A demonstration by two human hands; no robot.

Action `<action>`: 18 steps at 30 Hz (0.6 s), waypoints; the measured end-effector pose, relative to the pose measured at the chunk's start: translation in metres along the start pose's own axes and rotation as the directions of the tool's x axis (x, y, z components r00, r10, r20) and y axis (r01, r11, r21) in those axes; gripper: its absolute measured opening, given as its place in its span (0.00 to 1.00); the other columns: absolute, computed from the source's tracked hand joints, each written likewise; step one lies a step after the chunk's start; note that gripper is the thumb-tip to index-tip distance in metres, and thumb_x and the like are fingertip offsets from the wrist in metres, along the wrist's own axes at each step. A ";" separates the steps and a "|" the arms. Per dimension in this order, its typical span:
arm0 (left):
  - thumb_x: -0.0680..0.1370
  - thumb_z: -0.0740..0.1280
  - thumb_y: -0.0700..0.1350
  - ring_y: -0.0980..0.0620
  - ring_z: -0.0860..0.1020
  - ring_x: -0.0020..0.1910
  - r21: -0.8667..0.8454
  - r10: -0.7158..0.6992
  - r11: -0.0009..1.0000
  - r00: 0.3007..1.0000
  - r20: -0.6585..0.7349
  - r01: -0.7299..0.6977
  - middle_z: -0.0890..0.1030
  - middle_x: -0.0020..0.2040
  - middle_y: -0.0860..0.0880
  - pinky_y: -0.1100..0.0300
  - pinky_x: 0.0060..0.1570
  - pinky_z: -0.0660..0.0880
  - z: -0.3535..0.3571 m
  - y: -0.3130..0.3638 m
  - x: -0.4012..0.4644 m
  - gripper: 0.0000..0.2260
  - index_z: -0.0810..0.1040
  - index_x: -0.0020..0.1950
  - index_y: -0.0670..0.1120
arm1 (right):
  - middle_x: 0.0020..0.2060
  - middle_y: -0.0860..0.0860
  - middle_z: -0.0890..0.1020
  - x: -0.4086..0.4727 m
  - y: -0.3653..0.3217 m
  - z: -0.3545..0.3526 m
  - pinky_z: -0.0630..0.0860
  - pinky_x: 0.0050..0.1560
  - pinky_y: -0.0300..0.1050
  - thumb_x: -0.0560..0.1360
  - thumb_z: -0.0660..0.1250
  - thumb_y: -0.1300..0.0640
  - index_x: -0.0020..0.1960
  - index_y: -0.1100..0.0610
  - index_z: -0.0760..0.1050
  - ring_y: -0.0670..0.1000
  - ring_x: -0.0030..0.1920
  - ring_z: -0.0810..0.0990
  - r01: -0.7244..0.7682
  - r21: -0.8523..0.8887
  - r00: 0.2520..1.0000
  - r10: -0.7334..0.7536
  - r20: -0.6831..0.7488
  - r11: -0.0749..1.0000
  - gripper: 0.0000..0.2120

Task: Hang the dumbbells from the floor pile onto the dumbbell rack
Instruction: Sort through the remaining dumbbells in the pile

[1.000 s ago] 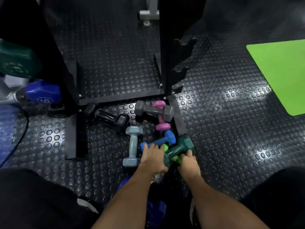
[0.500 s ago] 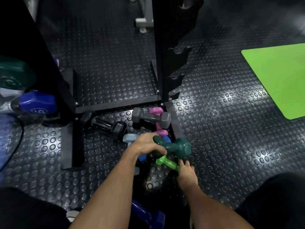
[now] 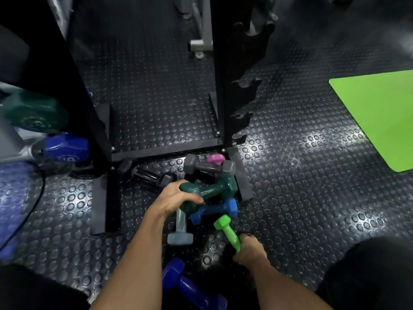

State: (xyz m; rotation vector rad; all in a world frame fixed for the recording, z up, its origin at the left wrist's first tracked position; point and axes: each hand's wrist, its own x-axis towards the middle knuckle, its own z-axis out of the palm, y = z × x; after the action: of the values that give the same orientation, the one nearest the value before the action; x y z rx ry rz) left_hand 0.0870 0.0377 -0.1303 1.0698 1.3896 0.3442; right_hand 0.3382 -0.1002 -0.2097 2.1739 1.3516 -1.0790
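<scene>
At the far left, a large dark green weight [image 3: 33, 114] and a blue weight [image 3: 63, 148] are sitting beside the black dumbbell rack [image 3: 225, 86], whose notched right upright is standing on the studded floor [image 3: 301, 175]. In front of the rack's base the floor pile is lying: a black dumbbell [image 3: 147, 175], then a grey dumbbell [image 3: 209, 167] resting across a pink dumbbell [image 3: 215, 158], of which only one head is showing. The left hand [image 3: 176, 198] is holding the dark green dumbbell [image 3: 210, 191] with its grip curled round the near head, raised above the pile. Just below it a pale blue dumbbell [image 3: 180, 229] is lying on end-to-end line toward the person, and a blue dumbbell [image 3: 215, 211] is lying beside it. A dark blue dumbbell [image 3: 190, 287] is lying nearest the person. The right hand [image 3: 250, 249] is gripping the bright green dumbbell [image 3: 228, 232] by its lower end, its grip closed round it, the free head pointing up toward the pile. At the far right a green mat [image 3: 377, 117] is lying on the floor.
</scene>
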 end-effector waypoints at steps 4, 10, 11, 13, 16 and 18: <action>0.64 0.82 0.48 0.50 0.82 0.54 -0.135 -0.085 0.988 0.996 -0.041 0.078 0.87 0.50 0.51 0.57 0.51 0.72 -0.002 -0.024 -0.005 0.21 0.84 0.55 0.52 | 0.61 0.52 0.77 -0.002 -0.006 -0.007 0.78 0.61 0.47 0.67 0.79 0.51 0.65 0.52 0.75 0.54 0.60 0.79 -0.010 0.028 1.000 0.009 0.024 1.000 0.28; 0.68 0.79 0.40 0.44 0.82 0.52 -0.574 -0.309 0.799 0.942 -0.134 0.181 0.83 0.57 0.41 0.51 0.50 0.78 0.010 -0.067 -0.006 0.27 0.76 0.66 0.42 | 0.55 0.51 0.82 -0.007 -0.011 -0.023 0.82 0.54 0.43 0.66 0.81 0.50 0.59 0.54 0.78 0.51 0.53 0.82 -0.083 0.070 0.996 0.081 0.034 0.994 0.25; 0.69 0.78 0.41 0.44 0.81 0.52 -0.627 -0.338 0.754 0.934 -0.114 0.197 0.84 0.57 0.40 0.50 0.50 0.78 0.012 -0.074 -0.006 0.27 0.76 0.67 0.41 | 0.55 0.51 0.83 -0.008 -0.010 -0.026 0.82 0.54 0.43 0.65 0.81 0.50 0.59 0.54 0.79 0.51 0.53 0.83 -0.091 0.069 0.996 0.089 0.022 0.994 0.25; 0.74 0.76 0.43 0.43 0.81 0.55 -0.718 -0.370 0.665 0.926 -0.078 0.206 0.83 0.58 0.39 0.49 0.52 0.79 0.015 -0.083 -0.005 0.22 0.77 0.66 0.40 | 0.54 0.51 0.84 -0.010 -0.011 -0.036 0.82 0.52 0.42 0.65 0.81 0.50 0.58 0.54 0.82 0.51 0.53 0.84 -0.104 0.055 0.995 0.104 0.005 0.993 0.23; 0.80 0.70 0.50 0.41 0.80 0.58 -0.736 -0.417 0.648 0.900 -0.130 0.194 0.82 0.60 0.39 0.42 0.61 0.78 0.019 -0.086 -0.002 0.19 0.77 0.66 0.40 | 0.52 0.50 0.84 -0.013 -0.013 -0.053 0.82 0.52 0.41 0.66 0.80 0.50 0.58 0.54 0.82 0.50 0.53 0.84 -0.110 0.034 0.993 0.111 -0.033 0.993 0.22; 0.81 0.66 0.58 0.41 0.81 0.56 -0.593 -0.452 0.768 0.861 -0.235 0.242 0.82 0.57 0.41 0.41 0.63 0.77 0.020 -0.078 0.003 0.23 0.79 0.61 0.39 | 0.49 0.50 0.83 -0.015 -0.018 -0.066 0.82 0.53 0.41 0.66 0.79 0.50 0.57 0.54 0.83 0.50 0.53 0.84 -0.101 0.017 0.994 0.102 -0.045 0.995 0.21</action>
State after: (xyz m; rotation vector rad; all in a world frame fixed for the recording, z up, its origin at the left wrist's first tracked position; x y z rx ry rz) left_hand 0.0763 -0.0082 -0.1953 0.2529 1.6509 0.6398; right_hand 0.3460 -0.0585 -0.1543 2.2650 1.2412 -1.0103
